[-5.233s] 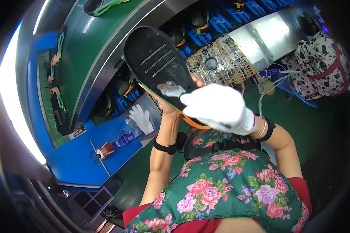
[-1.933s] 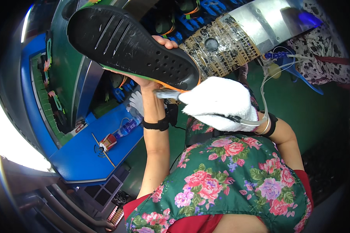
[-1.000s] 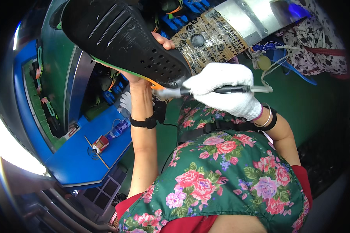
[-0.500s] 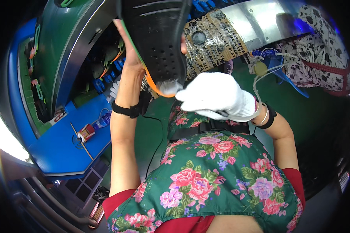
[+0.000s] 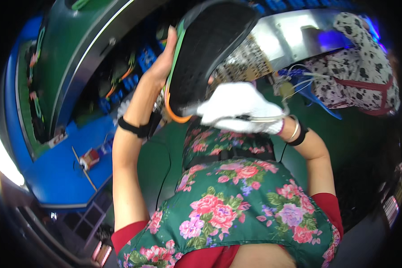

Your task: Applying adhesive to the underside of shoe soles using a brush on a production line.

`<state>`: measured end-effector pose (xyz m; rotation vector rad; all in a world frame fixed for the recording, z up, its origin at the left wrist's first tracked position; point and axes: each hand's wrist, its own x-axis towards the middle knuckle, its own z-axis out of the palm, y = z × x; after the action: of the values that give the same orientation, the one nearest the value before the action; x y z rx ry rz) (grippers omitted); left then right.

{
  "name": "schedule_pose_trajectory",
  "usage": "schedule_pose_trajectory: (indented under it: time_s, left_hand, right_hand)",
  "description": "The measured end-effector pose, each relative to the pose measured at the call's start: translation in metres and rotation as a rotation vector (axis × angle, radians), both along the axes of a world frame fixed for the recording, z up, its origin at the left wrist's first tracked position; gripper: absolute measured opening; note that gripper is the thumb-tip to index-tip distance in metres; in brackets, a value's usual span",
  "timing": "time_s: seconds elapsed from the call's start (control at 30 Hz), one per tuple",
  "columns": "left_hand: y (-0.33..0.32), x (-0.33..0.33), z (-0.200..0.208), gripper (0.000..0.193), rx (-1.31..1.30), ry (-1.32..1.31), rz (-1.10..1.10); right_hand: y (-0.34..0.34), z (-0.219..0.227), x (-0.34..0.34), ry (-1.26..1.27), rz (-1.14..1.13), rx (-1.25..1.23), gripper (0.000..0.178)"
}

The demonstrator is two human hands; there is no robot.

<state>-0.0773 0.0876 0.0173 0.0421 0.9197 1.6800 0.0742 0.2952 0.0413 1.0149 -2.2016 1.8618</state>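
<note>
A black shoe sole (image 5: 198, 53) with a green and orange rim is held up in front of me, heel end toward me. My left hand (image 5: 161, 67), bare, is closed around it: the thumb lies along the green edge and a fingertip shows at the far side. My right hand (image 5: 241, 107), in a white glove, is closed at the heel on what looks like a small brush (image 5: 188, 110), its pale tip touching the sole's inner face. Motion blurs that tip, and the glove hides the handle. A thin pale hose (image 5: 285, 107) reaches the gloved hand's wrist.
A curved metal-edged machine (image 5: 94, 44) stands at the left, with more soles in it. Below it, a blue table (image 5: 58, 178) holds a stick and a small red box (image 5: 90, 159). Beyond the sole runs a metal ledge partly covered with tape (image 5: 250, 60). Spotted fabric (image 5: 366, 62) lies far right.
The sole has tilted, its toe end swinging right and its heel shifting left. My gloved right hand has moved slightly left with the heel, and the whole view has turned a little.
</note>
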Motion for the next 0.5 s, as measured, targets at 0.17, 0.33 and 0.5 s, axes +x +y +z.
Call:
schedule_pose_trajectory:
  time_s: [0.17,0.33,0.5]
  left_hand:
    - [0.000,0.028,-0.010,0.096,0.078,-0.246,0.188]
    - [0.018,0.066,-0.047,0.062,-0.081,-0.155,0.601]
    - [0.019,0.071,-0.057,0.055,0.133,-0.074,0.360]
  right_hand:
    - [0.017,0.015,0.007,-0.429,-0.271,-0.412,0.016]
    - [0.033,0.034,-0.007,-0.037,-0.548,-0.163,0.015]
    - [0.043,0.023,-0.009,0.041,-0.485,-0.029,0.018]
